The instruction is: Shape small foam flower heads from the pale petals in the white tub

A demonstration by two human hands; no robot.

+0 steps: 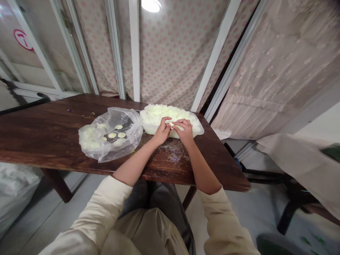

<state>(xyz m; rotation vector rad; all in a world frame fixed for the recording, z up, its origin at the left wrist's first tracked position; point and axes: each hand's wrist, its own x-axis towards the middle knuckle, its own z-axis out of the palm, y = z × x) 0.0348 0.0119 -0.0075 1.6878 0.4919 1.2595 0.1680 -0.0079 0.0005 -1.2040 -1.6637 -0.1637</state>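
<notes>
Both my hands meet at the near rim of a clear plastic tub (148, 128) heaped with pale yellow-white flower-like pieces (159, 112). My left hand (162, 130) and my right hand (184, 131) pinch one small pale piece (174, 125) between their fingertips, fingers curled. To the left lies a clear plastic bag (110, 134) spread open on the table, with several of the same pale pieces lying on it.
The dark wooden table (47, 138) carries fine pale crumbs near my wrists. A white bag (14, 191) sits on the floor at left. Dark chair legs (289, 209) and draped cloth (305, 166) stand at right. A dotted curtain hangs behind.
</notes>
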